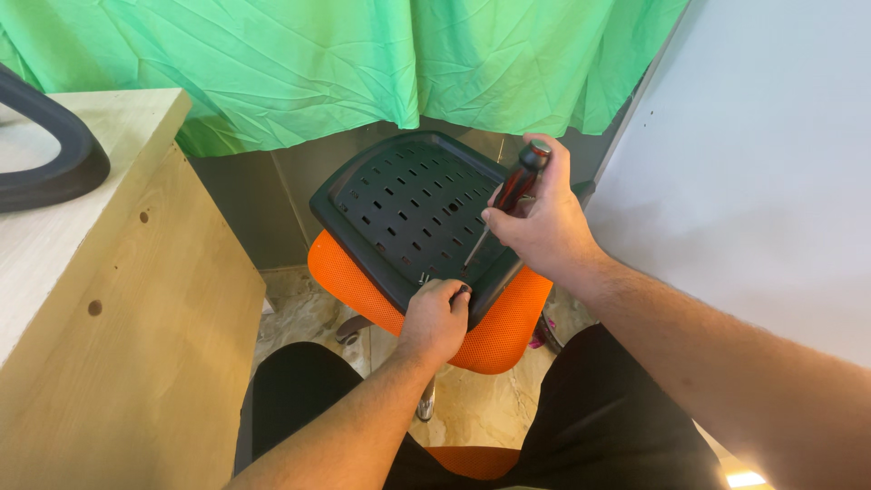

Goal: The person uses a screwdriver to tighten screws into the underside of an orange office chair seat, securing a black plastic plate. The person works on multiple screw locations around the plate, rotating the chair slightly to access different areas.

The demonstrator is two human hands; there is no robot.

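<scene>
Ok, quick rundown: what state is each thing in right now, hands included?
Right hand: closed around the screwdriver handle.
Screwdriver: held tilted, tip down at the black panel near the left hand.
Left hand: fingers curled on the near edge of the black panel.
Black panel: slotted, lying on the orange cushion, tilted.
Orange cushion: under the panel, edge showing.
Green cloth: hanging, wrinkled.
Wooden desk: standing at left.

Nothing here in the way of packages, labels, signs or screens, as far as I can see.
</scene>
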